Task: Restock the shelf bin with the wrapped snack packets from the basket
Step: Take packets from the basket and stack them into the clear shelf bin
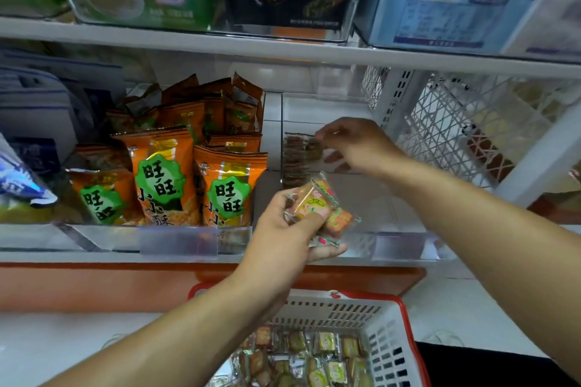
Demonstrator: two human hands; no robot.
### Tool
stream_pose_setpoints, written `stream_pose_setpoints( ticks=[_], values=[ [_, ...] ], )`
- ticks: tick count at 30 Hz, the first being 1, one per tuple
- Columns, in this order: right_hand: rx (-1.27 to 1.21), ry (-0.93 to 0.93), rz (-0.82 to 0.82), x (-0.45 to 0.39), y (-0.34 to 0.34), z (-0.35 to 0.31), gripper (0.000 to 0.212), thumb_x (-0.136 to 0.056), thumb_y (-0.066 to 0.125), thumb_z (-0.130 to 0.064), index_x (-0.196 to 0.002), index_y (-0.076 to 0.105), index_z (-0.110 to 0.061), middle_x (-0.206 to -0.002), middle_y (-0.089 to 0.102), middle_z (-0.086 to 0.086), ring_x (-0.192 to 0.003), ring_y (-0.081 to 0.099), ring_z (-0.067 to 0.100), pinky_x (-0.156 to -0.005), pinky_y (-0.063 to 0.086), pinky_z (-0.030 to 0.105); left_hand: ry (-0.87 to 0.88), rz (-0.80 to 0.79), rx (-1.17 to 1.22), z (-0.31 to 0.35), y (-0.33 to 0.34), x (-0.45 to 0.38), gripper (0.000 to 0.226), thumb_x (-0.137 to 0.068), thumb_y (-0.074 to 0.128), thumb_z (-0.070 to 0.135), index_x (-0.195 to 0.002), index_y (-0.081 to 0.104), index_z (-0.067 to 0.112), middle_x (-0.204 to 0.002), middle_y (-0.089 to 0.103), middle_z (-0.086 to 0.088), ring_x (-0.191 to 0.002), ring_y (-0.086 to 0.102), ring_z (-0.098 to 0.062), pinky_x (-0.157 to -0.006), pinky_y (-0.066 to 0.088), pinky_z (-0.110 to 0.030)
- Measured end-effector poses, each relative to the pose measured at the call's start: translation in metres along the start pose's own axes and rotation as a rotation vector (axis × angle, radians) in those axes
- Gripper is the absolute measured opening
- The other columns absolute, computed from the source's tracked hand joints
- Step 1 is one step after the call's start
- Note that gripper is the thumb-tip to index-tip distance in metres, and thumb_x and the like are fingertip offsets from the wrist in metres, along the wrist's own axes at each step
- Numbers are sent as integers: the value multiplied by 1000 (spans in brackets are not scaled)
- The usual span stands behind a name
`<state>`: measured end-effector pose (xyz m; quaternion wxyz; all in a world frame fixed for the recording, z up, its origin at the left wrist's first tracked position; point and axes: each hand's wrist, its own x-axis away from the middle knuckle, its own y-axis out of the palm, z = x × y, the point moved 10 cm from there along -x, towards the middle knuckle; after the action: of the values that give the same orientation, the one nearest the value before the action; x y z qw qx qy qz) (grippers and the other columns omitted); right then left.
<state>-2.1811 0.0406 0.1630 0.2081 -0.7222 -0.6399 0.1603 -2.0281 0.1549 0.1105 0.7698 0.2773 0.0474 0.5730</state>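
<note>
Snack packets (320, 210) — clear-wrapped, orange-brown.

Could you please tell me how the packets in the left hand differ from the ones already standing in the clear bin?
The packets in the left hand, clear-wrapped snack packets, lie loosely tilted and show pale printed labels. The packets in the clear shelf bin, a row of stacked packets, stand on edge, look darker, and are touched by the right hand. Both appear small and wrapped.

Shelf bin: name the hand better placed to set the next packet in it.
Left. The left hand already holds wrapped packets just before the shelf bin; the right hand is deep inside, fingers on the packets standing there.
</note>
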Motion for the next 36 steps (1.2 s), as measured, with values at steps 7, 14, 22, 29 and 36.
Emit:
stream_pose_setpoints(
  ticks=[7, 14, 22, 29, 36],
  values=[
    [-279, 38, -304, 118, 27, -16, 46, -66, 82, -29, -107, 72, -11, -87, 75, 6, -69, 69, 11, -57, 55, 22, 106, -44, -124, 15, -5, 17, 31, -92, 70, 5, -120, 59, 13, -110, 77, -9, -95, 77, -26, -62, 62, -32],
    [-405, 28, -309, 127, 29, 1, 40, -73, 79, -22, -111, 71, -10, -98, 77, 6, -86, 70, 11, -70, 55, 21, 112, -65, -276, 11, -7, 25, 50, -77, 85, 0, -119, 63, 17, -111, 76, 2, -94, 77, -20, -64, 60, -30],
    [-864, 172, -190, 122, 9, 9, 39, -81, 66, -15, -118, 66, -2, -97, 77, 7, -86, 71, 13, -84, 59, 28, 51, 40, -216, 8, -23, 21, 59, -69, 84, -11, -116, 68, 21, -108, 77, 6, -98, 76, -18, -80, 62, -31],
    [-870, 236, -480, 133, 9, 11, 41, -86, 64, -8, -126, 64, -2, -104, 74, 12, -83, 73, 14, -83, 61, 30, -97, 76, 178, 5, -23, 23, 39, -67, 78, 11, -106, 75, 3, -106, 78, -17, -89, 78, -25, -65, 60, -21],
    [-781, 143, -499, 134, 6, 7, 53, -76, 74, -17, -128, 67, -10, -110, 71, 10, -84, 69, 15, -69, 59, 25, -215, 148, 221, -5, -25, 29, 40, -86, 69, 48, -106, 68, 13, -96, 79, -19, -76, 79, -25, -49, 59, -23]
  ],
)
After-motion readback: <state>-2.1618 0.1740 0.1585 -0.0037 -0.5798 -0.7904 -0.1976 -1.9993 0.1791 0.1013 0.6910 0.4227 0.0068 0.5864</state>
